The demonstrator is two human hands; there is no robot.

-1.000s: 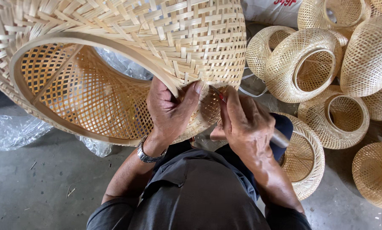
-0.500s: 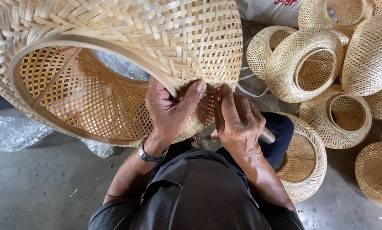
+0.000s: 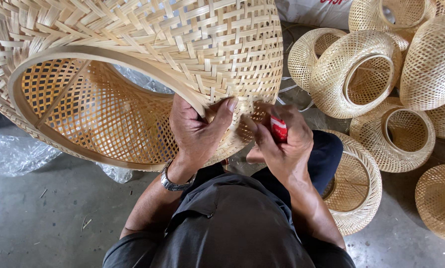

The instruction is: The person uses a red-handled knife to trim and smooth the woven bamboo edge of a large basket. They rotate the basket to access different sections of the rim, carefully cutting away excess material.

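On the grey floor [image 3: 44, 218] at far left lies crumpled clear plastic [image 3: 14, 154], and above it looms a large woven bamboo shade [image 3: 148, 54] (tilted, its open ring facing down-left). At its lower rim the left hand [image 3: 197, 131] pinches the ring strip in a closed grip, while the right hand [image 3: 282, 146] beside it clasps a small red tool [image 3: 279, 129] against the weave. Smaller woven shades [image 3: 361, 74] crowd the right side.

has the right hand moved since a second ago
Yes, slightly. The right hand has shifted left along the big basket's rim, closer to the left hand, and a red object now shows in it.
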